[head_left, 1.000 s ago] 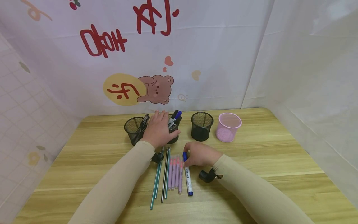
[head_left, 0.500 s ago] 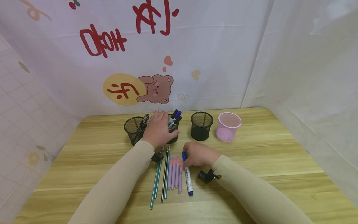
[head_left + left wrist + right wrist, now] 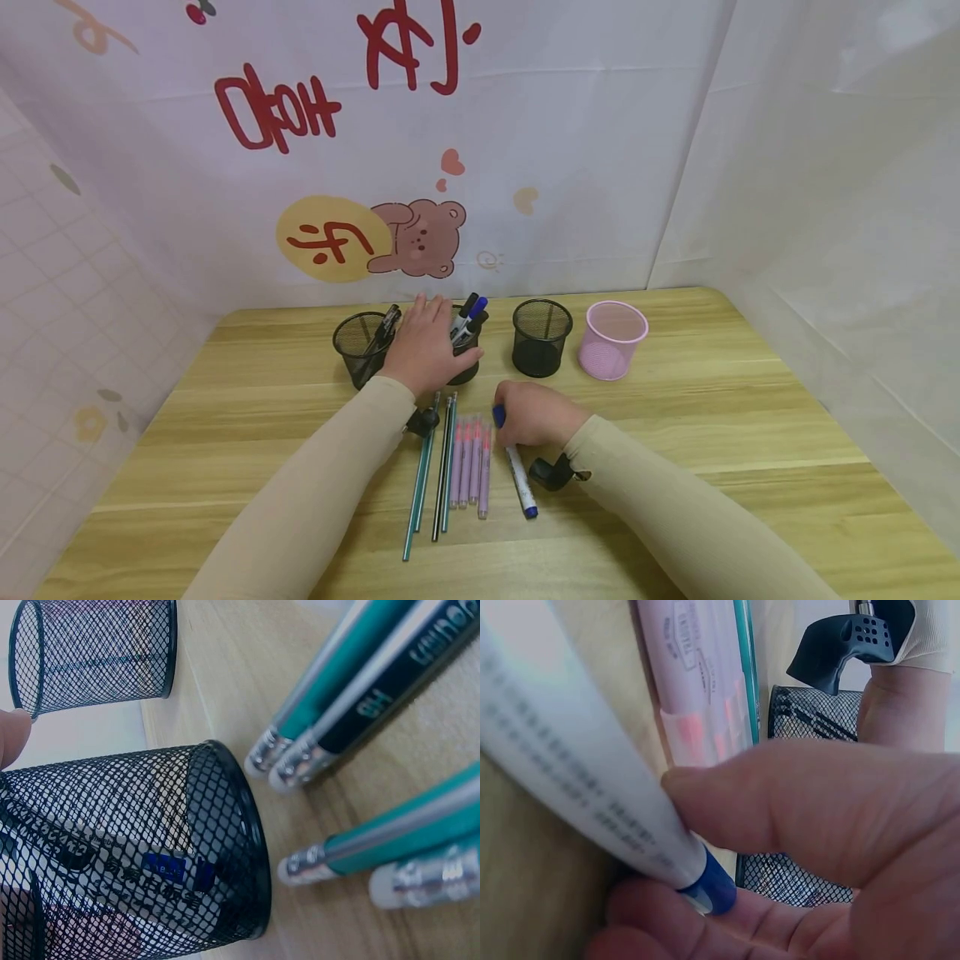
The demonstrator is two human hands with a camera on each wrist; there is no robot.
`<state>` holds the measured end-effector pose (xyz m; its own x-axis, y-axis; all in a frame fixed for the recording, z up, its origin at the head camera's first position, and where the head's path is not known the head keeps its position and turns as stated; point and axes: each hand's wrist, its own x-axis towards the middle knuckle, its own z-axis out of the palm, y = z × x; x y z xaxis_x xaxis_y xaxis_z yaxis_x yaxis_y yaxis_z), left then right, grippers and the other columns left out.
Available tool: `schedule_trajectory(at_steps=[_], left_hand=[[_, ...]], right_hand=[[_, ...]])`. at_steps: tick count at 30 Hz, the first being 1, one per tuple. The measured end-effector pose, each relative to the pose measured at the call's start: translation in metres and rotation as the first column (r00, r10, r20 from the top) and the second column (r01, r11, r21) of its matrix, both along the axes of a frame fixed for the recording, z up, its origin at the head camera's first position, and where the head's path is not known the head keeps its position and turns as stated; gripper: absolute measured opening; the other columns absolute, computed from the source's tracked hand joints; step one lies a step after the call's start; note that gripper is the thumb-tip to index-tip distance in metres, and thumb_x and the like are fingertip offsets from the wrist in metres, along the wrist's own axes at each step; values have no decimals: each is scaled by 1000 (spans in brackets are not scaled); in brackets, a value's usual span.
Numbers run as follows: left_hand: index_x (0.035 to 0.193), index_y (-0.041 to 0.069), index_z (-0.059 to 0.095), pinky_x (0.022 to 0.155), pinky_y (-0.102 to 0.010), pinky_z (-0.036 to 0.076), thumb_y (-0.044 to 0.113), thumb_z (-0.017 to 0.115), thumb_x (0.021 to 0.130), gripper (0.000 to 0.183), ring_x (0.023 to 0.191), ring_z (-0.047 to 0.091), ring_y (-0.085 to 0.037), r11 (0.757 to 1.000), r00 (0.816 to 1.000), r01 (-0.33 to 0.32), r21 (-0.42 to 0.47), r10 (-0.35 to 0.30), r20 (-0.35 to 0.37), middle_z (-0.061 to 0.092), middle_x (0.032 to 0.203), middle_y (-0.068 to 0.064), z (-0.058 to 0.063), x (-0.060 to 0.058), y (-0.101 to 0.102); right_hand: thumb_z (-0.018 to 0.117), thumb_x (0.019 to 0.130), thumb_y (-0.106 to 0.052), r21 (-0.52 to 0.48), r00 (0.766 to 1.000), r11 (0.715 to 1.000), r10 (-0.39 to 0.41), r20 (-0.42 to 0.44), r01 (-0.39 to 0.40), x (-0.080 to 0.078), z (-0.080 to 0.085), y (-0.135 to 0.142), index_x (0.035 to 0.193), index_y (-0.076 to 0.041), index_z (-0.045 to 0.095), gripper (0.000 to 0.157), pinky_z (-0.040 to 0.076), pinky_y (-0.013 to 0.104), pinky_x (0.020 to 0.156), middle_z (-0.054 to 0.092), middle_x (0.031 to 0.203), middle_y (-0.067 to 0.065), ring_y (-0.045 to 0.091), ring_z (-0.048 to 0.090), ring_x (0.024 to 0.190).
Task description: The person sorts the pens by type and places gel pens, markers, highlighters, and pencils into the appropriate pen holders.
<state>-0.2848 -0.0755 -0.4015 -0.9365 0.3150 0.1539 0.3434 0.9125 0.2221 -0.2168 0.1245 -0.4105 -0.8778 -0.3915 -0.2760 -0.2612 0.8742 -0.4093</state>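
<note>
My right hand [image 3: 542,414] pinches a white whiteboard marker [image 3: 521,480] near its blue cap, between thumb and fingers. The right wrist view shows the thumb [image 3: 742,802] on one side of the barrel and curled fingers below. My left hand [image 3: 429,346] lies with fingers extended and thumb spread at a black mesh pen cup [image 3: 467,372] that holds several markers. Through the mesh in the left wrist view, a blue-labelled marker [image 3: 169,868] shows inside. Part of the cup is hidden behind the hand in the head view.
Several lilac highlighters [image 3: 474,475] and striped pencils [image 3: 422,475] lie left of the marker. Another black mesh cup [image 3: 352,367], with black pens, stands at the left. Rightward stand a black mesh cup [image 3: 538,354] and a pink one [image 3: 606,358]. A printed cloth [image 3: 585,167] backs the table.
The marker's lower end has swung right, away from the highlighters, and its barrel now slants more. My right hand has shifted only slightly. The left hand stays in place.
</note>
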Motion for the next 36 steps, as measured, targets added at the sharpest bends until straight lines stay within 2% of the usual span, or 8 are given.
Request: schedule_trajectory(at_steps=[12, 19, 27, 36], left_hand=[[164, 2, 32, 135, -52, 11, 76, 56, 94, 104, 164, 15, -41, 1000, 1000, 7, -9, -7, -1, 30, 172, -19, -2, -1, -1], [163, 2, 33, 134, -53, 13, 76, 56, 93, 104, 163, 16, -42, 1000, 1000, 6, -18, -6, -14, 31, 172, -19, -3, -1, -1], [163, 3, 33, 134, -53, 13, 76, 57, 93, 104, 163, 16, -42, 1000, 1000, 1, -12, -1, -11, 30, 172, -19, -2, -1, 0], [163, 2, 33, 134, -53, 13, 70, 62, 93, 102, 163, 15, -42, 1000, 1000, -1, -4, 1, -15, 30, 172, -19, -2, -1, 1]], right_hand=[[84, 76, -11, -4, 1000, 1000, -15, -10, 15, 2, 2, 0, 106, -7, 64, 36, 50, 31, 68, 65, 87, 2, 18, 60, 77], [84, 81, -16, -22, 998, 998, -56, 2, 56, 0, 4, 1, 118, -7, 63, 43, 51, 31, 70, 66, 91, 4, 19, 61, 80], [83, 80, -15, -133, 993, 984, -120, 11, 120, -1, 9, 5, 128, -9, 58, 54, 46, 31, 64, 65, 87, 5, 20, 59, 74], [79, 85, -15, -258, 985, 953, -172, -19, 162, -2, 11, 9, 125, -12, 56, 46, 49, 30, 59, 68, 82, 3, 17, 62, 69]])
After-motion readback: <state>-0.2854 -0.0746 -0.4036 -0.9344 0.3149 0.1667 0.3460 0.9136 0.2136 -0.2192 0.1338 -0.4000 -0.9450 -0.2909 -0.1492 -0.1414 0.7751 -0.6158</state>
